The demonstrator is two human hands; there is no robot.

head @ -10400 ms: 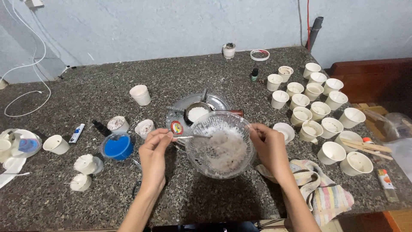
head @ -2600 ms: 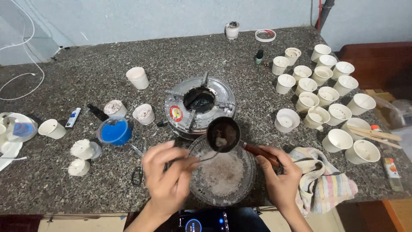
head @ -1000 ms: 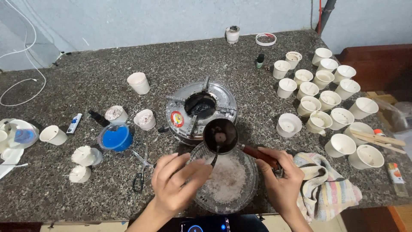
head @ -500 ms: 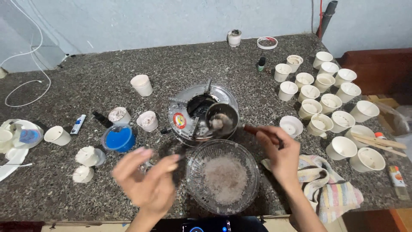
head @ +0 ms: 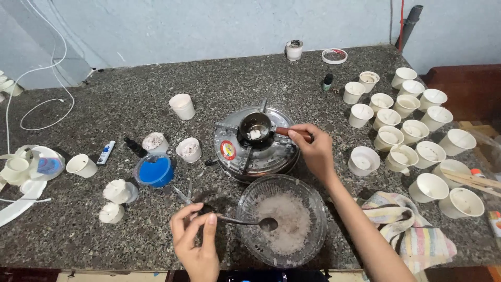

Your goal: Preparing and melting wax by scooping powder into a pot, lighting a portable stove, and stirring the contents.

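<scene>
Scene: a speckled stone counter (head: 130, 94) seen from above, with a round metal stove (head: 257, 149) near its middle.
Right hand: the right hand (head: 312, 151) is closed around the reddish handle of a small dark pot (head: 255, 127), which sits on the burner in the stove's centre. A whitish lump lies inside the pot.
Left hand: the left hand (head: 194, 230) pinches the end of a metal spoon (head: 245, 221) between thumb and fingertips. The spoon's bowl rests inside a clear glass bowl (head: 282, 220), on a heap of pale flakes.
Glass bowl: it stands at the counter's near edge, just in front of the stove.
Nearby: a blue tub (head: 154, 171) and scissors (head: 183, 192) lie to the left; a crowd of white paper cups (head: 412, 137) stands to the right, with a striped cloth (head: 412, 235) below them.
Doing it well: a level pot and a firm grip on the handle would likely keep it steady on the burner. Small, level spoonfuls carried low over the short gap should spill least.
</scene>
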